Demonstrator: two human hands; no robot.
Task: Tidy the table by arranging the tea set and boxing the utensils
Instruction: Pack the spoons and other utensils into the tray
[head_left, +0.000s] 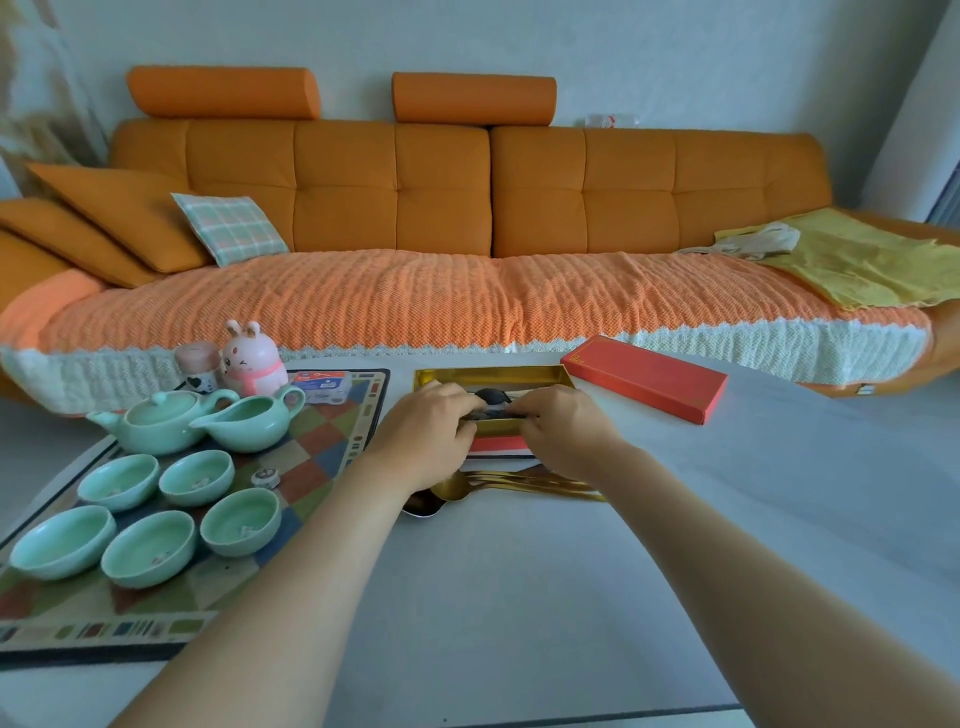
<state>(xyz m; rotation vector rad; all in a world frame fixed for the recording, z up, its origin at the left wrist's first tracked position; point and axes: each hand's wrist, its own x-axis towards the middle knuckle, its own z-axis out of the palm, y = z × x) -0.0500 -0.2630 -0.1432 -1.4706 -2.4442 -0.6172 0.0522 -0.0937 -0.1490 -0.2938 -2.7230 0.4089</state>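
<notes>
A gold-lined utensil box (493, 375) lies open on the table's far middle. My left hand (431, 436) and my right hand (563, 428) reach into its near end and together pinch a dark utensil (491, 399) lying in it. Gold spoons and other utensils (498, 486) rest on the table just in front of the box, partly hidden by my wrists. The box's red lid (644, 378) sits to the right. On a patterned mat (332, 441) at left stand a pale green teapot (158, 421), a matching pitcher (249, 421) and several green cups (150, 512).
A pink rabbit figure (252, 356), a small jar (196, 366) and a small plastic pack (319, 387) stand at the mat's far edge. An orange sofa (467, 218) runs behind the table. A small cap (266, 478) lies on the mat.
</notes>
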